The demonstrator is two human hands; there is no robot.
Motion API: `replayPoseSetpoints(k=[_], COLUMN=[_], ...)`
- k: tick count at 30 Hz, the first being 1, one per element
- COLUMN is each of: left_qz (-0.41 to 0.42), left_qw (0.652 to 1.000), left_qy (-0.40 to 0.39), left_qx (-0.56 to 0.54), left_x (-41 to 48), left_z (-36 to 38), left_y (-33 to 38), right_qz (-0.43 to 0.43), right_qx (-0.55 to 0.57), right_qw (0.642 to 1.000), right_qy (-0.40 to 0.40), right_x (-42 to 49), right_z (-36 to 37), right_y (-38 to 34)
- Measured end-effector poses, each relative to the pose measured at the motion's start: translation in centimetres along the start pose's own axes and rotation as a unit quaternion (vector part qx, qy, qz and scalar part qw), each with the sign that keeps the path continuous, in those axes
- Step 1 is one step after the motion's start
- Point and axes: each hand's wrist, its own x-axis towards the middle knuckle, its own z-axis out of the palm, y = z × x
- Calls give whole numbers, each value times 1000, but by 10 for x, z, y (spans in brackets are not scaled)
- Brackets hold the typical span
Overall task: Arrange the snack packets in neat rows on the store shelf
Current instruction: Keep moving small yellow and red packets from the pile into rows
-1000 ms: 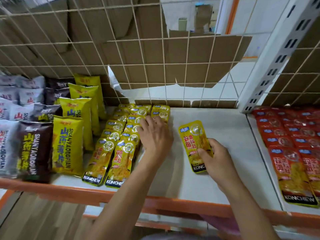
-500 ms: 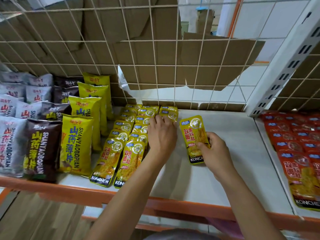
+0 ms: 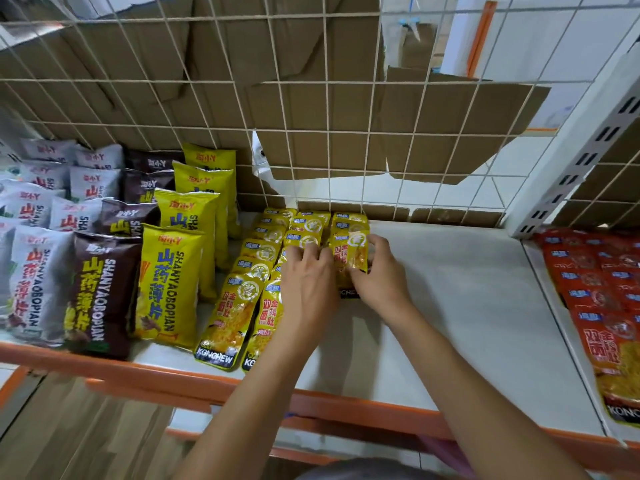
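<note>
White shelf point(image 3: 467, 306): yellow packet point(image 3: 349, 252), pinched by right hand point(image 3: 381, 282), is now brought onto third row point(image 3: 348, 221), lengthening it; left hand point(image 3: 308, 282) is laid flat beside that row.

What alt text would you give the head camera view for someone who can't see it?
A person's right hand holds a yellow snack packet against a short third row on a white shelf; the left hand rests on the two yellow rows beside it. Larger bags stand left, red packets lie right.
</note>
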Motion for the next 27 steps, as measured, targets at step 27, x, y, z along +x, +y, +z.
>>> replayPoseSetpoints(k=[27], left_qz=[7], left_qw=[999], left_qy=[-42], left_qx=[29], left_x=[-6], left_z=[5], left_y=[13], right_qz=[19], right_qx=[-56], right_qw=[998], right_qy=[-15], right_x=[37], right_z=[-7], right_y=[-10])
